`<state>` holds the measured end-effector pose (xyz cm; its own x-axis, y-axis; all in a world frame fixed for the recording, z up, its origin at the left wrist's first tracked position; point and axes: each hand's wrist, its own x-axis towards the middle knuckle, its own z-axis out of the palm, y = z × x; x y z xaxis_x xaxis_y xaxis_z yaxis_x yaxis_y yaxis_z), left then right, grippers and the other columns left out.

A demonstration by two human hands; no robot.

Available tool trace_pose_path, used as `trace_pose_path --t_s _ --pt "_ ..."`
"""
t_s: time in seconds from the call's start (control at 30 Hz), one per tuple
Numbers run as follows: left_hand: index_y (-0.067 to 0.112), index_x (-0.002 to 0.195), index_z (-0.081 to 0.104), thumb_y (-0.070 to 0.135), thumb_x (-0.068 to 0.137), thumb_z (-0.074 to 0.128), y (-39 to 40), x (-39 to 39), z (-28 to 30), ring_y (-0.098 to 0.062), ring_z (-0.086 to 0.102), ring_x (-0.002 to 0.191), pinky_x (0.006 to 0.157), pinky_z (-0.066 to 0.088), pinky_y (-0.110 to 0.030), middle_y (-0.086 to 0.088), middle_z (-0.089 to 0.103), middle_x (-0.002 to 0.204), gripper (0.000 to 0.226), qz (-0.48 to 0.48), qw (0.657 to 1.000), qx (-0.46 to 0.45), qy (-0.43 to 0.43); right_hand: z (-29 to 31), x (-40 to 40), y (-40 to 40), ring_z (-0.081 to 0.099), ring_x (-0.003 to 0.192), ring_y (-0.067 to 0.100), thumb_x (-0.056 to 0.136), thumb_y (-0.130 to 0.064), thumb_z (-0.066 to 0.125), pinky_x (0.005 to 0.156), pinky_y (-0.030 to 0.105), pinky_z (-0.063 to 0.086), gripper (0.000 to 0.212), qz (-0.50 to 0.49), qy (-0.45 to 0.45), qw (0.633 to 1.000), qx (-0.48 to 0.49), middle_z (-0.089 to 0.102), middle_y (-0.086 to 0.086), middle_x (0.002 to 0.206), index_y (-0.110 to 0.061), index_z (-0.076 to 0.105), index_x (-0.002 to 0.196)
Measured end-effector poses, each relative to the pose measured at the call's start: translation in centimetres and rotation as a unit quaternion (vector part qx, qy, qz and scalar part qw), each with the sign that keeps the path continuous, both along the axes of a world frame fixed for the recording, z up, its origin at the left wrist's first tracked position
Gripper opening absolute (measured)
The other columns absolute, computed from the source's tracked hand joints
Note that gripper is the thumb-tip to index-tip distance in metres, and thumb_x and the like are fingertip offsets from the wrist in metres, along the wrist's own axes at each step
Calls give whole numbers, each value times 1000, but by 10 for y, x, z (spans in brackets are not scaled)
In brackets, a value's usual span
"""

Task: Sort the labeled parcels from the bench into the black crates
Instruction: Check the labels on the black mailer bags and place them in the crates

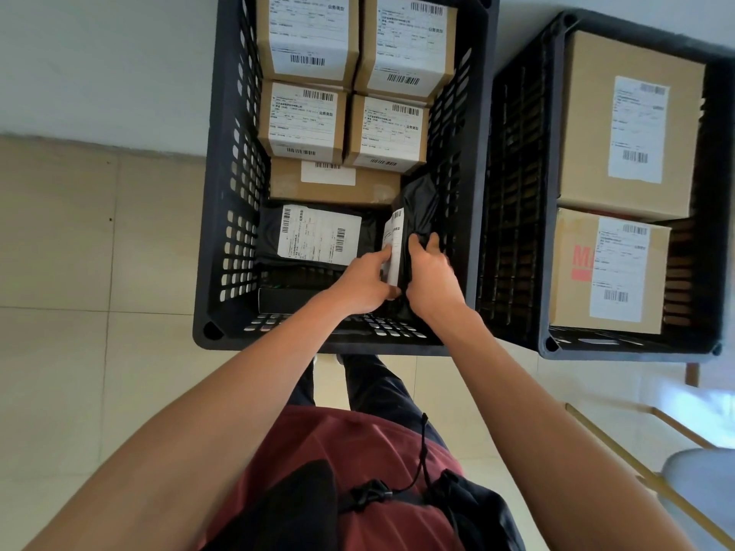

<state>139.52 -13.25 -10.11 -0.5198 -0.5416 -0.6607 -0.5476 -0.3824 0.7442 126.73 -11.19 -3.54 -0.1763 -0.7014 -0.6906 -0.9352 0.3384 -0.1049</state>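
Your left hand (pixel 364 278) and right hand (pixel 431 278) both grip the black bag parcel (pixel 417 216), standing on edge inside the middle black crate (pixel 222 192).

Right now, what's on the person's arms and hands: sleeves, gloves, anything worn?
Both arms are bare to the frame edge: no sleeves in view, no gloves, watch or rings visible. The left hand and right hand are bare, fingers uncovered. The torso wears a dark red shirt.

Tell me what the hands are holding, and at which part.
Both hands, left and right, hold the black bagged parcel standing in the left crate, at its near end beside the label.
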Motion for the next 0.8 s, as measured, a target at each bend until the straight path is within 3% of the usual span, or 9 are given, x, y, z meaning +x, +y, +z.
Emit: trace_pose_path --t_s 0.17,0.3,0.47,0.8 --pt "25 158 39 3 87 76 5 -1 -7 -25 61 125 96 48 -27 -10 66 135 83 -9 999 -29 -11 -10 0 7 34 146 44 92 7 66 114 47 42 92 24 16 1000 6 0 28 169 -10 12 164" --pt "18 153 42 -2 87 70 6 -3 -14 -30 67 112 96 57 -43 -13 69 120 75 -30 998 -42 -40 -22 2 11 39 143 43 93 8 65 113 50 45 96 40 24 998 36 -8 30 169 -10 4 165" --pt "14 145 47 4 85 72 2 -10 -21 -33 67 105 90 59 -50 -14 68 116 66 -54 994 -52 -77 -29 2 5 44 139 42 92 10 65 111 49 46 97 33 29 998 45 -10 29 169 -8 4 165" --pt "8 152 39 4 89 71 1 -15 -36 -34 67 109 92 57 -44 -18 69 119 71 -82 987 -65 -121 -44 2 1 53 131 40 92 11 62 99 51 52 94 20 17 998 62 -13 15 173 -9 7 166"
